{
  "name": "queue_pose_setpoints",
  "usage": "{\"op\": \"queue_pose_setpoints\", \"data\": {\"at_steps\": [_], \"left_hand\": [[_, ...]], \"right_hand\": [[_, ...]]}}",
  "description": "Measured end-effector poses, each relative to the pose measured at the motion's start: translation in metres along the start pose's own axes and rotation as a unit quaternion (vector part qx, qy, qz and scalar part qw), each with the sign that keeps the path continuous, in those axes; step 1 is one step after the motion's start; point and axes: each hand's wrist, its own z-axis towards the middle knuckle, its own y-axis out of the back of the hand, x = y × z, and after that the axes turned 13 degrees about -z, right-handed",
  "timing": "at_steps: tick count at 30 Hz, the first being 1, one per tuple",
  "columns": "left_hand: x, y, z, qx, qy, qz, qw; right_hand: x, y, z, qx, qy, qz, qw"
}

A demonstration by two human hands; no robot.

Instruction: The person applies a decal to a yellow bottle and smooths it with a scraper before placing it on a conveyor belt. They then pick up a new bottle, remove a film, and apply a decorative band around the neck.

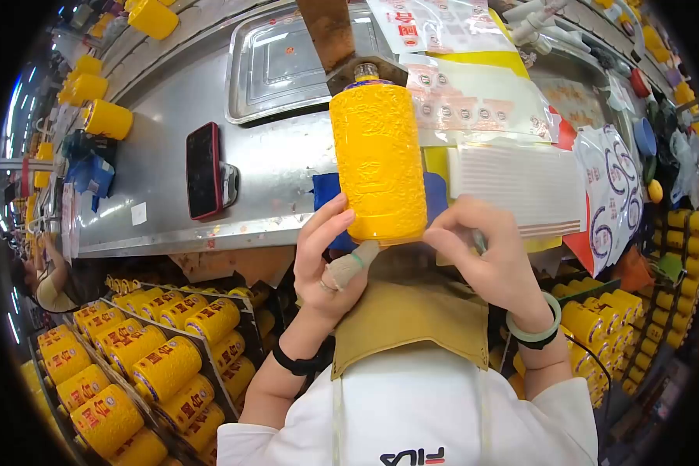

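A yellow embossed bottle (379, 159) lies with its neck away from me, in a notched metal holder (365, 68), its base toward me over a blue cloth (326, 189). My left hand (326, 264) supports the base from the left, fingers along the side and a covered thumb under the lower edge. At the base's right corner, my right hand (485, 252) has thumb and index finger pinched together; whatever is between them is too small to make out. The bottle's side facing up shows no printed label.
A metal tray (279, 66) and a phone (203, 171) lie on the steel table (147, 179). Printed sticker sheets (481, 101) and a striped sheet stack (516, 186) are at right. Crates of labelled yellow bottles (167, 365) stand below left; another person (53, 279) is at far left.
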Motion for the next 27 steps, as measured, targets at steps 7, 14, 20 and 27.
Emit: {"op": "queue_pose_setpoints", "data": {"at_steps": [7, 14, 20, 27], "left_hand": [[-0.002, -0.001, 0.012, 0.076, -0.157, 0.070, 0.982], [0.007, 0.004, -0.009, -0.004, 0.049, -0.027, 0.998], [-0.009, -0.001, 0.005, 0.010, -0.064, 0.052, 0.996], [-0.009, 0.002, 0.000, 0.059, -0.093, 0.124, 0.986]], "right_hand": [[-0.006, -0.003, 0.000, -0.015, 0.011, -0.006, 1.000], [0.000, -0.002, 0.000, -0.009, 0.011, 0.001, 1.000], [-0.002, 0.002, -0.001, -0.010, 0.006, -0.006, 1.000], [-0.009, -0.004, -0.003, -0.021, 0.040, 0.016, 0.999]]}}
